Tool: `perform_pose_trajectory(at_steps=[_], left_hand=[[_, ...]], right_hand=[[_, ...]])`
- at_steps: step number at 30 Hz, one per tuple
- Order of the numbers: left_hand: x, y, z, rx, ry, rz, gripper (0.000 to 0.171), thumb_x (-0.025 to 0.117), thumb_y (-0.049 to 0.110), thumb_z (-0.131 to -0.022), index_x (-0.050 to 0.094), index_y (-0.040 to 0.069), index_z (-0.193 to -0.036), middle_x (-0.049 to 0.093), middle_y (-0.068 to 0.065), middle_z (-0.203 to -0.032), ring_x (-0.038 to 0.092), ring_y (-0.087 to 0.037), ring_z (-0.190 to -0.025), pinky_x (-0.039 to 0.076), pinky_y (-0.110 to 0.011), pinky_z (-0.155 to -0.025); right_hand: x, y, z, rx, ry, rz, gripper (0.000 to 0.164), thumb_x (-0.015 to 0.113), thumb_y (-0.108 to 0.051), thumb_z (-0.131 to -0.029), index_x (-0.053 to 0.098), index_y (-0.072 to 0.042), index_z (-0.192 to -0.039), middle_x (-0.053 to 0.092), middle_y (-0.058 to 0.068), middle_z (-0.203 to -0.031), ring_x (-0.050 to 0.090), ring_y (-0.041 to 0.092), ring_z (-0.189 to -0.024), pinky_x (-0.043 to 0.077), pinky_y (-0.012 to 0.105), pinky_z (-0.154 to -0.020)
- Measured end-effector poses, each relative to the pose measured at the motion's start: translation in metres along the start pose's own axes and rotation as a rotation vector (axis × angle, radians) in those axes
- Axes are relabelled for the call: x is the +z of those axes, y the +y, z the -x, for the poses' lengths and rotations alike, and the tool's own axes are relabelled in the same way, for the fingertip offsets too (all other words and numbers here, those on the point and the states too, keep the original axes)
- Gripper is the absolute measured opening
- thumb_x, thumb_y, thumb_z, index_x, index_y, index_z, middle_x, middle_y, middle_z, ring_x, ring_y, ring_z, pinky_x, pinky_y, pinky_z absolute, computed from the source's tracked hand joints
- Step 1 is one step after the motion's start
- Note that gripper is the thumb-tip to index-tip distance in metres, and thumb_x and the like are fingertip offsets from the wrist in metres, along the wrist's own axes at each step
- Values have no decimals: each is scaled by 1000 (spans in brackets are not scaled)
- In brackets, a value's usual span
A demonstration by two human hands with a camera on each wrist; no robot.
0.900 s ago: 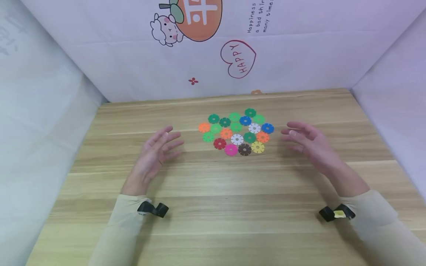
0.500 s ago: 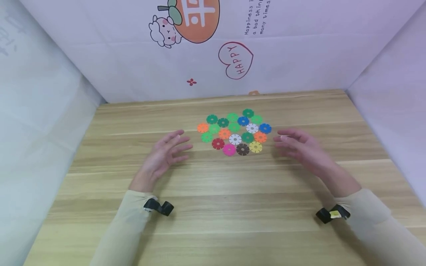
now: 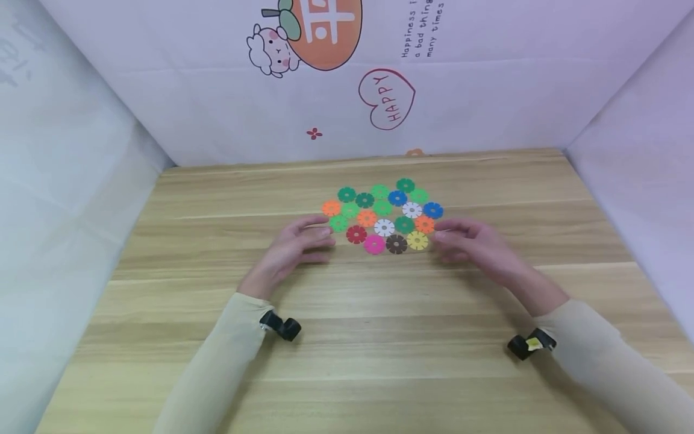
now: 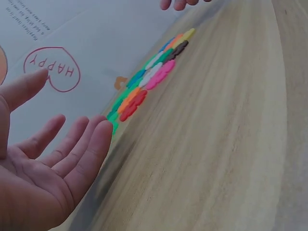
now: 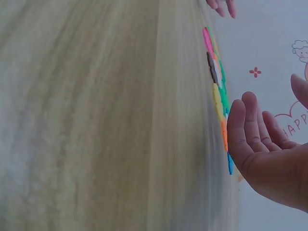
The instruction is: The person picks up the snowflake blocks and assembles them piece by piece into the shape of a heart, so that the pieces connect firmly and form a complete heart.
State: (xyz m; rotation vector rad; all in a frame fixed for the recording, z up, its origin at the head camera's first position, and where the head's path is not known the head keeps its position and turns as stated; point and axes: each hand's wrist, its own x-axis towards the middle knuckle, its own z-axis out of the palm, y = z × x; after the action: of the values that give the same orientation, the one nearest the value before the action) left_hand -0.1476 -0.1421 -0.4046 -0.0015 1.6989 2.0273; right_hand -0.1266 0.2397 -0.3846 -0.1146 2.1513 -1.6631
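Observation:
Several flat, notched plastic discs lie spread in a single layer on the wooden table, among them a red disc (image 3: 356, 234), a pink disc (image 3: 375, 244), a brown disc (image 3: 396, 244), a yellow disc (image 3: 417, 240) and a light green disc (image 3: 338, 223). My left hand (image 3: 295, 248) hovers at the left edge of the group, fingers relaxed, its fingertips close to the light green disc. At the opposite side is my right hand (image 3: 474, 246), fingertips close to the yellow disc and an orange disc (image 3: 425, 225). Both wrist views show relaxed, slightly bent fingers and bare palms.
The wooden table (image 3: 347, 349) runs back to a white printed cloth (image 3: 472, 102) that stands as a rear wall. White cloth sides (image 3: 70, 181) rise at left and right. A small black camera (image 3: 290, 329) is strapped over each beige sleeve (image 3: 222, 355).
Both hands have moved inward, the left to the right and the right to the left, until their fingertips reach the sides of the disc group. The discs keep their layout.

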Motion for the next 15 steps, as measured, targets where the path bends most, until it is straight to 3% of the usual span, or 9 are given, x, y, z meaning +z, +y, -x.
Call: perform_pose_trajectory(at_steps=[9,15], left_hand=[[20,6,-25,-46,14,-300,51,75,16,-93,55,6,-138,64,-12,-124,68,-29,-105,58,-40,-84],[28,9,-37,-4,44,-493,44,77,21,-91,62,8,-130,66,-7,-115,67,-27,-94,59,-38,-68]], right_hand=[[-2,2,-16,23,-65,91,54,71,-27,-96,51,3,-136,66,25,-119,68,34,-102,58,42,-85],[0,1,-26,15,-89,232,54,75,-29,-93,56,-1,-134,69,19,-114,68,31,-94,60,41,-77]])
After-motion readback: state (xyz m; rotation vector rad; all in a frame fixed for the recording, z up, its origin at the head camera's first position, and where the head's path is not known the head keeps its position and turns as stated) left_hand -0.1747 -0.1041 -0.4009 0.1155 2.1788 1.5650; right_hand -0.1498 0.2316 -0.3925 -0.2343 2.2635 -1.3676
